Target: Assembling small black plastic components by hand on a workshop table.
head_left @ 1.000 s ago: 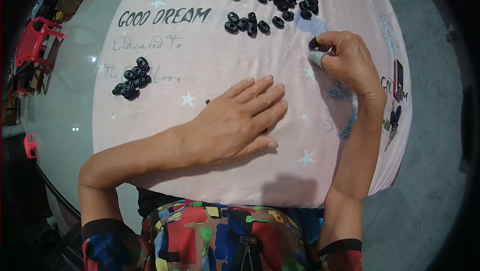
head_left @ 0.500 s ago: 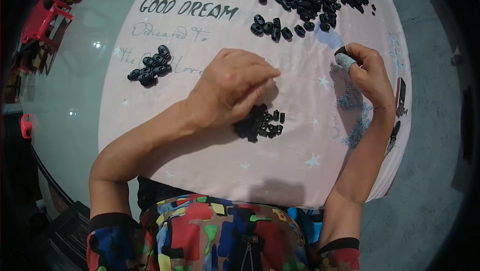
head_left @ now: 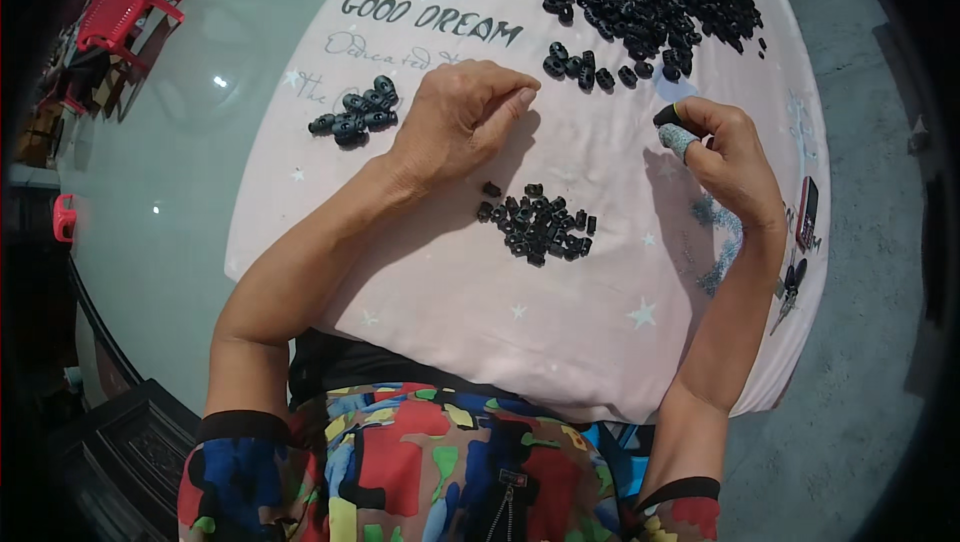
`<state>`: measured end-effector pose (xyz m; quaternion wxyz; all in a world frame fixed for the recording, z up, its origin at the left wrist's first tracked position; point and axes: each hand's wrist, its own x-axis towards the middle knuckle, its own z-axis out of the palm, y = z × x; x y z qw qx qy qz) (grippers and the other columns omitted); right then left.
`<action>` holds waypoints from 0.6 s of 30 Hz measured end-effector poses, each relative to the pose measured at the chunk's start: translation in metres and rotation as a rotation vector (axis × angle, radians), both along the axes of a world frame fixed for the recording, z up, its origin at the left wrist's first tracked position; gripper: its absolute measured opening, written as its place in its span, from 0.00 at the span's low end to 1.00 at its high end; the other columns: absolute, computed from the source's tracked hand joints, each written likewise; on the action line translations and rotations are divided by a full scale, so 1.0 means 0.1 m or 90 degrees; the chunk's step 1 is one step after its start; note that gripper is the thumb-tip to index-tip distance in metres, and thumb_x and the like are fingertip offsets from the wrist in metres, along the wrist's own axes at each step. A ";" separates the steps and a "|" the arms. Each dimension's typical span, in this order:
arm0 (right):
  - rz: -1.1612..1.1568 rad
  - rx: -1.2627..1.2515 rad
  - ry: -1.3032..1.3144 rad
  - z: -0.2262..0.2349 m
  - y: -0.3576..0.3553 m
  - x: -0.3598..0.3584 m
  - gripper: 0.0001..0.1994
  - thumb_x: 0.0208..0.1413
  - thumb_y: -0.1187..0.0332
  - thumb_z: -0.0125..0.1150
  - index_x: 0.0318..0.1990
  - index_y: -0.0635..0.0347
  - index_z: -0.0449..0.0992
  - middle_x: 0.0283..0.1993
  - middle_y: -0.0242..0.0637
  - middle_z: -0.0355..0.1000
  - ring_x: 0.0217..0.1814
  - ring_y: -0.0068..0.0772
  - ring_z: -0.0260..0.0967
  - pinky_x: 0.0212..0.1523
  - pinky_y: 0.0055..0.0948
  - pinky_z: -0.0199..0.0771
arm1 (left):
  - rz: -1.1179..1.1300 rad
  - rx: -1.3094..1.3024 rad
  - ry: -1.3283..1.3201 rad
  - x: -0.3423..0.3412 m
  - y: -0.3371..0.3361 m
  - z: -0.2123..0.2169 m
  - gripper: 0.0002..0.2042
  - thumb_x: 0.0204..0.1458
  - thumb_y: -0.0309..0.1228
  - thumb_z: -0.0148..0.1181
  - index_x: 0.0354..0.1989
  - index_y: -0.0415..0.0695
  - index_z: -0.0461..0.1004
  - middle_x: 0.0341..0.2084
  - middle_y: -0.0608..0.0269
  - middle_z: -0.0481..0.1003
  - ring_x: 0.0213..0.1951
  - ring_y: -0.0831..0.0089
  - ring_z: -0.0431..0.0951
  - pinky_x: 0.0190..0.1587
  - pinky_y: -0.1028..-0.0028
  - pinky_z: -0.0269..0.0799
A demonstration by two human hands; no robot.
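Note:
My left hand (head_left: 455,122) hovers over the pink cloth, thumb and forefinger pinched together; anything between them is too small to make out. It is nearest a short row of black oval cord-lock bodies (head_left: 587,74). A pile of small black plug-like pieces (head_left: 537,227) lies on the near side of it. My right hand (head_left: 735,164) is raised at the right, its black-capped forefinger and grey-wrapped thumb drawn close together. What they may hold is hidden. Beneath that hand lies a scatter of tiny bluish, spring-like bits (head_left: 722,252), partly covered by the forearm.
A large heap of black cord-lock bodies (head_left: 640,2) spreads across the far side of the cloth-covered table (head_left: 450,312). A cluster of black cord locks (head_left: 355,114) sits at the left. A phone (head_left: 807,212) and small scissors-like tool (head_left: 790,292) lie along the right edge. A red chair (head_left: 125,12) stands beyond.
My left hand has moved away from the small plug pieces, up toward the row of oval bodies, uncovering the pile. The right hand stays near its place. The whole view has shifted somewhat.

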<state>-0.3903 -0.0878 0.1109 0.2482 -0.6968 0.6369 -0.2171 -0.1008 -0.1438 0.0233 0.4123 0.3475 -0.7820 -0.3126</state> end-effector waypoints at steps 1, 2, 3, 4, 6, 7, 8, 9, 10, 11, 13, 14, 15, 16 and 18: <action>-0.001 -0.008 0.007 0.01 0.01 0.00 0.07 0.48 0.77 0.54 0.33 0.73 0.74 0.23 0.35 0.65 0.26 0.23 0.59 0.30 0.29 0.66 | -0.001 -0.005 -0.004 -0.02 0.00 -0.01 0.11 0.61 0.29 0.62 0.45 0.35 0.83 0.33 0.52 0.83 0.36 0.66 0.83 0.40 0.70 0.78; -0.003 -0.016 0.014 0.02 0.02 0.00 0.07 0.48 0.78 0.53 0.32 0.73 0.74 0.22 0.35 0.65 0.25 0.23 0.59 0.30 0.29 0.65 | 0.008 -0.009 0.000 -0.03 0.01 -0.02 0.09 0.59 0.28 0.63 0.43 0.37 0.84 0.32 0.51 0.83 0.35 0.60 0.82 0.40 0.66 0.77; -0.005 -0.019 0.009 0.03 0.03 0.02 0.07 0.48 0.78 0.53 0.32 0.73 0.74 0.22 0.35 0.65 0.25 0.23 0.59 0.30 0.29 0.65 | 0.017 -0.011 0.003 -0.04 0.01 -0.04 0.07 0.58 0.26 0.64 0.40 0.38 0.84 0.32 0.50 0.83 0.34 0.55 0.81 0.40 0.62 0.77; -0.006 -0.015 0.009 0.05 0.03 0.03 0.06 0.48 0.78 0.53 0.32 0.73 0.74 0.22 0.35 0.64 0.25 0.23 0.59 0.29 0.29 0.65 | 0.015 -0.041 -0.008 -0.03 0.00 -0.05 0.07 0.57 0.26 0.64 0.41 0.38 0.84 0.31 0.51 0.82 0.34 0.56 0.80 0.41 0.62 0.76; -0.007 -0.014 0.006 0.05 0.04 0.06 0.06 0.47 0.78 0.52 0.32 0.72 0.74 0.22 0.36 0.64 0.25 0.23 0.59 0.29 0.30 0.64 | 0.013 -0.039 -0.011 -0.04 -0.02 -0.05 0.07 0.57 0.26 0.64 0.41 0.39 0.84 0.31 0.51 0.82 0.35 0.55 0.80 0.42 0.62 0.76; -0.007 -0.012 0.019 0.05 0.04 0.07 0.06 0.47 0.78 0.52 0.31 0.72 0.74 0.21 0.37 0.63 0.24 0.24 0.58 0.29 0.30 0.64 | 0.014 -0.035 -0.009 -0.04 -0.02 -0.04 0.08 0.57 0.27 0.64 0.42 0.39 0.84 0.32 0.51 0.82 0.35 0.55 0.80 0.43 0.62 0.76; -0.007 -0.009 0.032 0.05 0.04 0.09 0.06 0.47 0.78 0.52 0.31 0.72 0.74 0.21 0.38 0.63 0.24 0.24 0.58 0.28 0.31 0.64 | 0.014 -0.037 -0.010 -0.04 -0.03 -0.03 0.08 0.57 0.27 0.64 0.42 0.39 0.84 0.32 0.51 0.82 0.35 0.55 0.80 0.43 0.62 0.76; -0.007 -0.011 0.033 0.06 0.05 0.10 0.06 0.47 0.78 0.52 0.31 0.72 0.74 0.21 0.38 0.63 0.24 0.24 0.58 0.28 0.31 0.64 | 0.013 -0.034 -0.016 -0.06 -0.04 -0.02 0.08 0.57 0.27 0.63 0.43 0.39 0.84 0.32 0.51 0.82 0.37 0.55 0.80 0.43 0.61 0.76; -0.003 -0.001 0.026 0.07 0.06 0.12 0.06 0.48 0.79 0.52 0.31 0.72 0.73 0.21 0.39 0.63 0.24 0.24 0.58 0.28 0.31 0.64 | 0.013 -0.030 -0.021 -0.07 -0.05 0.00 0.09 0.57 0.27 0.63 0.44 0.40 0.84 0.33 0.51 0.82 0.38 0.55 0.80 0.44 0.60 0.76; 0.001 0.009 0.019 0.09 0.07 0.14 0.05 0.48 0.79 0.52 0.31 0.72 0.73 0.21 0.40 0.63 0.23 0.25 0.58 0.28 0.31 0.64 | 0.015 -0.031 -0.019 -0.08 -0.06 0.01 0.09 0.57 0.27 0.63 0.44 0.40 0.84 0.33 0.51 0.82 0.38 0.55 0.80 0.44 0.60 0.76; 0.009 -0.005 0.028 0.10 0.06 0.16 0.06 0.48 0.79 0.52 0.32 0.72 0.74 0.21 0.40 0.64 0.23 0.25 0.58 0.28 0.31 0.65 | 0.002 -0.047 -0.071 -0.09 -0.11 0.05 0.10 0.56 0.27 0.63 0.44 0.42 0.84 0.34 0.51 0.82 0.40 0.54 0.80 0.46 0.59 0.76; 0.017 -0.017 0.034 0.10 0.06 0.17 0.06 0.48 0.79 0.52 0.32 0.73 0.74 0.21 0.40 0.65 0.23 0.25 0.59 0.28 0.31 0.65 | 0.005 -0.048 -0.069 -0.11 -0.14 0.06 0.10 0.56 0.27 0.63 0.44 0.42 0.84 0.34 0.51 0.82 0.40 0.54 0.80 0.46 0.59 0.76; 0.021 -0.016 0.036 0.10 0.07 0.18 0.06 0.48 0.79 0.52 0.32 0.73 0.74 0.21 0.40 0.65 0.23 0.25 0.59 0.28 0.31 0.65 | -0.007 -0.106 -0.110 -0.16 -0.17 0.07 0.10 0.57 0.27 0.63 0.47 0.42 0.83 0.35 0.52 0.82 0.40 0.56 0.79 0.46 0.60 0.76; 0.015 -0.021 0.027 0.10 0.08 0.19 0.07 0.48 0.79 0.52 0.33 0.73 0.75 0.22 0.41 0.67 0.23 0.25 0.60 0.28 0.32 0.65 | -0.018 -0.164 -0.151 -0.21 -0.19 0.07 0.11 0.59 0.27 0.63 0.49 0.42 0.83 0.35 0.53 0.82 0.40 0.59 0.79 0.46 0.62 0.75; 0.012 -0.024 0.019 0.09 0.09 0.20 0.07 0.48 0.79 0.52 0.33 0.73 0.75 0.22 0.41 0.68 0.23 0.25 0.61 0.28 0.32 0.66 | -0.021 -0.152 -0.160 -0.33 -0.23 0.06 0.12 0.58 0.29 0.64 0.50 0.44 0.83 0.36 0.53 0.79 0.43 0.55 0.76 0.49 0.60 0.73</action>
